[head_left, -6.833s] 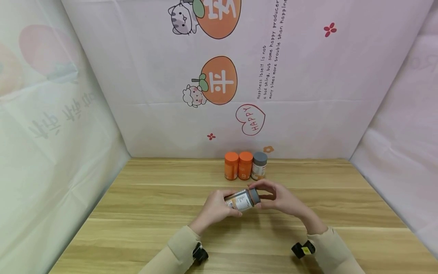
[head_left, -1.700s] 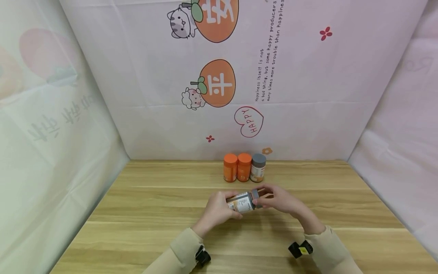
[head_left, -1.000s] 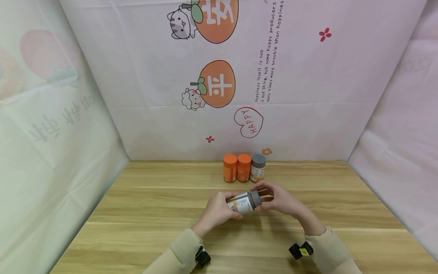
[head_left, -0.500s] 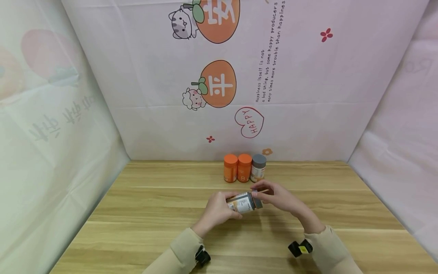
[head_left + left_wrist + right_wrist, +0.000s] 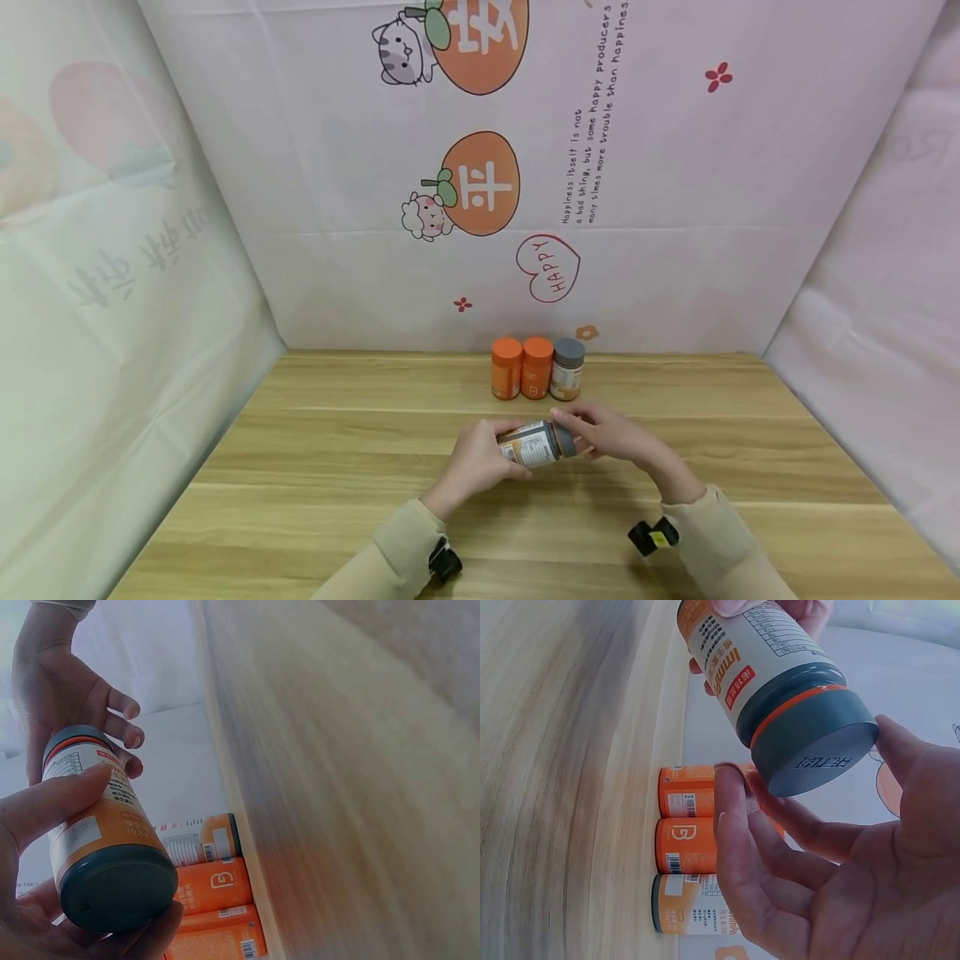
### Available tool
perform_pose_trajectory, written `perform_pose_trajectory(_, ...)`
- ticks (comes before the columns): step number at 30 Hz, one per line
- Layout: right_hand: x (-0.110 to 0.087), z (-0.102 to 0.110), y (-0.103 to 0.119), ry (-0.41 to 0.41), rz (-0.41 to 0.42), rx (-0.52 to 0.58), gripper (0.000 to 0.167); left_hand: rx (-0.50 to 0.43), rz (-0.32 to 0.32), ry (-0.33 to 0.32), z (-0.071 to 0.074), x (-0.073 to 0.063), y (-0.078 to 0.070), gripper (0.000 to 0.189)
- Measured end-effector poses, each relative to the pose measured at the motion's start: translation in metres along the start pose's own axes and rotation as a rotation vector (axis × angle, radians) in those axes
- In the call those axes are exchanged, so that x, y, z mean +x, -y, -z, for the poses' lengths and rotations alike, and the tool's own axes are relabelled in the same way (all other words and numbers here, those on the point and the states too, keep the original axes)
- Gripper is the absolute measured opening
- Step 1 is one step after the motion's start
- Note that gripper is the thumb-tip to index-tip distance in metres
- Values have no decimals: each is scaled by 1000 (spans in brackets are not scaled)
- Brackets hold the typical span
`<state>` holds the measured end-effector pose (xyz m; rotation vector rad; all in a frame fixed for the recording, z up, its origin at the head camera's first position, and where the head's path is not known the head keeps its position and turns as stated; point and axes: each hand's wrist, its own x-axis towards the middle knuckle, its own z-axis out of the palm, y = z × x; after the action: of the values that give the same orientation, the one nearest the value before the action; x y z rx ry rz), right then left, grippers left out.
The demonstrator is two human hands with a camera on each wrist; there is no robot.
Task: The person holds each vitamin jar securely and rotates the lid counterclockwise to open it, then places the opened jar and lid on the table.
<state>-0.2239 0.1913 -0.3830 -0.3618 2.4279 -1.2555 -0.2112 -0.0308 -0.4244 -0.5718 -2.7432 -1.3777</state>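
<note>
Above the desk (image 5: 337, 500), we hold a grey-capped bottle (image 5: 534, 446), our left hand (image 5: 476, 457) wrapped round its body — presumably to steady it. Our right hand (image 5: 611, 435) has its fingers spread loosely about the cap (image 5: 821, 746), thumb at the edge. The bottle's long axis lies sideways, near level, its cap end pointing right and its base back toward our left palm; that suits both hands, we judge. Three upright bottles (image 5: 536, 368) stand behind, side by side — likely set back to leave us room.
</note>
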Motion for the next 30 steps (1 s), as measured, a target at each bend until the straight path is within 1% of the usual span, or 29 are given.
perform_pose_trajectory(5, 0, -1, -1, 1, -32, -2, 58, 3, -5, -4, 0, 0, 0, 61)
perform_pose_trajectory(10, 0, -1, -2, -4, -47, -1, 59, 8, -12, -3, 0, 0, -1, 61)
perform_pose_trajectory(23, -2, 0, -1, 25, -6, 11, 58, -11, -12, -1, -1, 0, 0, 59)
perform_pose_trajectory(30, -5, 1, 0, 41, 27, 30, 56, -25, 5, 3, -1, 1, 2, 60)
